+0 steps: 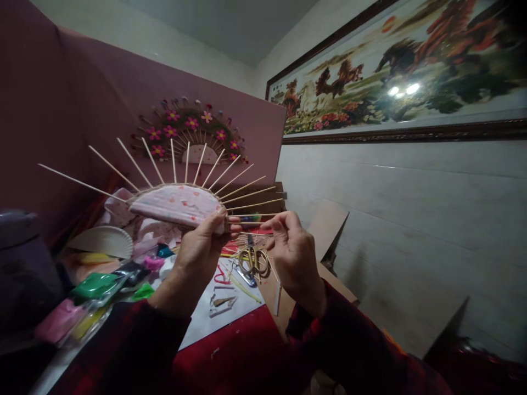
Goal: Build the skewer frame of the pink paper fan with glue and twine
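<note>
My left hand (201,247) grips the right end of a half-round piece covered in pale pink patterned fabric (177,206), thumb on its face. Thin wooden sticks (173,161) fan out from its curved, cord-like edge. My right hand (292,252) pinches the outer end of the lowest stick (251,223) on the right, whose inner end meets the piece by my left fingers. Below, between my hands, lie gold-handled scissors (253,260) and several loose sticks.
A finished-looking fan with pink flowers (191,123) leans on the pink board (263,126) behind. Bagged coloured clay (94,285) and a white pleated paper plate (105,241) sit at left. White paper (239,307) covers part of the table; a cardboard sheet (327,225) stands at right.
</note>
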`<state>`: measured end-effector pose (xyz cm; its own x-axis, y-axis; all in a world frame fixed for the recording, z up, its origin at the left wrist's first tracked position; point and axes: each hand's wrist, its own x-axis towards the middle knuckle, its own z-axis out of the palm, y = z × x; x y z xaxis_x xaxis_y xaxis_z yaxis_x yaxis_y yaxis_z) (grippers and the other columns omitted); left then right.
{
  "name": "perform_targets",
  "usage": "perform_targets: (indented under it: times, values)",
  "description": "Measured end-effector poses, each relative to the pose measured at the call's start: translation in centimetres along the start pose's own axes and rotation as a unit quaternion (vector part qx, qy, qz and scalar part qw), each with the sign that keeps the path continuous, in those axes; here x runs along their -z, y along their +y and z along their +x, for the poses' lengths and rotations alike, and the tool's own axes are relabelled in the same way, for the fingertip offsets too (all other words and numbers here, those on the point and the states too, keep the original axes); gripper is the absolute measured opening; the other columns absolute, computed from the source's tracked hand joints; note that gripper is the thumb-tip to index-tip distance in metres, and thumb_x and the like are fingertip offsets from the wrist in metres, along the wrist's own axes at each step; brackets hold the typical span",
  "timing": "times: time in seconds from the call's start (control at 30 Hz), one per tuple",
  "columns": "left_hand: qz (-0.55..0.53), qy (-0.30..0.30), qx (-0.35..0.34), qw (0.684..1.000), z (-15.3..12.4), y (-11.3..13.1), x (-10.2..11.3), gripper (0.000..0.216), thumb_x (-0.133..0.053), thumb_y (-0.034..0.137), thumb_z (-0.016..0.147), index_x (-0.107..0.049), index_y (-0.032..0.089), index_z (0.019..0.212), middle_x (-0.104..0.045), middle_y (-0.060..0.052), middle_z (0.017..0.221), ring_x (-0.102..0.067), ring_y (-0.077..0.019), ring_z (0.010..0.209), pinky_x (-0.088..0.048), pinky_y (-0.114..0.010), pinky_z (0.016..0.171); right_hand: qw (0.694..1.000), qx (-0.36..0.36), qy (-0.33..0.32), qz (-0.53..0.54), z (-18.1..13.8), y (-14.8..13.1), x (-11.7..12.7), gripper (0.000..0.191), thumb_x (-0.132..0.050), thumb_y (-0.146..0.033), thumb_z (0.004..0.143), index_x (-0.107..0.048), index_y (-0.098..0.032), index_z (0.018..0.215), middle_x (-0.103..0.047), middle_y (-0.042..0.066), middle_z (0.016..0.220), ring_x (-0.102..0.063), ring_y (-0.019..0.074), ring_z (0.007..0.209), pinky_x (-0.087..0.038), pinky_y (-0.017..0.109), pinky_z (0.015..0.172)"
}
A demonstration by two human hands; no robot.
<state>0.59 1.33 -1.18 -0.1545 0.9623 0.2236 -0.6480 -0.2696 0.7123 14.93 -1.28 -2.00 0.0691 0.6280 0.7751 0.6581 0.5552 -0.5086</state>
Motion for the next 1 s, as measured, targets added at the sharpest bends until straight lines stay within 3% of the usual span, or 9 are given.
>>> perform_targets:
  times: [0.1, 0.17, 0.23, 0.33, 0.43, 0.53, 0.77, 0.87, 1.0]
  values:
    - [-0.007, 0.017, 0.001, 1.000, 0.2, 0.2, 0.0, 0.004, -0.057, 0.008, 0.071, -0.061, 0.009, 0.071, -0.068, -0.008, 0.063, -0.063, -0.0132, 0.051, -0.051, -0.020, 0.047, 0.999, 0.006, 0.049, 0.012, -1.1, 0.4, 0.7, 0.026, -0.030, -0.032, 0.094, -0.049, -0.020, 0.081, -0.059, 0.003, 0.075, -0.053, 0.0127, 0.063, -0.040, 0.026, 0.061]
    - [-0.014, 0.014, -0.001, 1.000, 0.3, 0.3, 0.1, 0.003, -0.057, 0.008, 0.072, -0.060, 0.010, 0.072, -0.068, -0.007, 0.062, -0.063, -0.0130, 0.051, -0.051, -0.020, 0.048, 0.999, -0.022, -0.002, 0.038, -1.8, 0.9, 0.7, 0.031, -0.031, -0.036, 0.094, -0.046, -0.020, 0.071, -0.053, 0.001, 0.063, -0.049, 0.0117, 0.057, -0.038, 0.024, 0.056]
    - [-0.024, 0.000, -0.010, 1.000, 0.4, 0.4, 0.1, 0.002, -0.058, 0.011, 0.074, -0.060, 0.011, 0.075, -0.068, -0.007, 0.064, -0.063, -0.0127, 0.053, -0.052, -0.020, 0.051, 0.984, -0.076, -0.110, 0.116, -2.4, 1.5, 0.1, 0.035, -0.034, -0.042, 0.092, -0.043, -0.020, 0.066, -0.049, -0.002, 0.057, -0.045, 0.0099, 0.049, -0.036, 0.022, 0.049]
    - [-0.046, -0.027, -0.018, 0.998, 0.1, 0.2, -0.2, 0.004, -0.057, 0.016, 0.075, -0.059, 0.013, 0.076, -0.068, -0.006, 0.067, -0.064, -0.0146, 0.060, -0.053, -0.025, 0.059, 0.914, -0.165, -0.210, 0.305, -2.5, 2.2, -1.6, 0.026, -0.051, -0.044, 0.084, -0.050, -0.019, 0.076, -0.051, -0.003, 0.060, -0.042, 0.0083, 0.045, -0.032, 0.020, 0.042]
    - [-0.059, -0.028, -0.013, 0.998, -0.7, -1.2, -0.3, 0.005, -0.057, 0.018, 0.074, -0.059, 0.014, 0.075, -0.064, -0.003, 0.066, -0.063, -0.0153, 0.064, -0.051, -0.027, 0.060, 0.838, -0.207, -0.177, 0.473, -2.1, 2.2, -3.8, 0.030, -0.066, -0.038, 0.073, -0.055, -0.017, 0.091, -0.054, -0.003, 0.067, -0.044, 0.0075, 0.050, -0.036, 0.020, 0.046]
    - [-0.027, 0.047, -0.034, 0.998, -1.4, -3.5, 0.1, 0.013, -0.064, 0.024, 0.070, -0.060, 0.014, 0.077, -0.063, 0.001, 0.069, -0.056, -0.0097, 0.060, -0.043, -0.021, 0.055, 0.765, -0.245, -0.132, 0.580, -1.8, 2.2, -5.5, 0.026, -0.068, -0.038, 0.071, -0.056, -0.017, 0.082, -0.054, -0.003, 0.064, -0.045, 0.0068, 0.052, -0.039, 0.019, 0.050]
    - [0.014, 0.095, 0.090, 0.991, -2.2, -6.1, 4.2, 0.027, -0.069, 0.038, 0.066, -0.063, 0.013, 0.077, -0.065, -0.002, 0.070, -0.058, -0.0131, 0.066, -0.041, -0.025, 0.062, 0.675, -0.369, -0.130, 0.626, -3.1, 5.0, -8.6, 0.026, -0.077, -0.030, 0.060, -0.057, -0.015, 0.068, -0.056, -0.004, 0.053, -0.048, 0.0068, 0.044, -0.038, 0.018, 0.042]
    - [-0.034, 0.164, 0.061, 0.984, -2.3, -5.9, 6.6, 0.014, -0.068, 0.024, 0.066, -0.061, 0.015, 0.074, -0.065, 0.000, 0.068, -0.059, -0.0127, 0.065, -0.044, -0.026, 0.065, 0.655, -0.405, -0.122, 0.626, -4.0, 6.5, -10.0, 0.024, -0.077, -0.027, 0.058, -0.059, -0.014, 0.066, -0.057, -0.004, 0.051, -0.047, 0.0069, 0.042, -0.037, 0.018, 0.039]
    - [-0.069, 0.223, 0.101, 0.967, -2.4, -6.2, 8.8, 0.007, -0.061, 0.012, 0.071, -0.061, 0.015, 0.077, -0.066, -0.001, 0.070, -0.059, -0.0119, 0.060, -0.045, -0.024, 0.057, 0.641, -0.445, -0.164, 0.603, -5.0, 7.5, -11.5, 0.022, -0.076, -0.027, 0.061, -0.060, -0.014, 0.068, -0.058, -0.004, 0.051, -0.048, 0.0066, 0.041, -0.037, 0.017, 0.038]
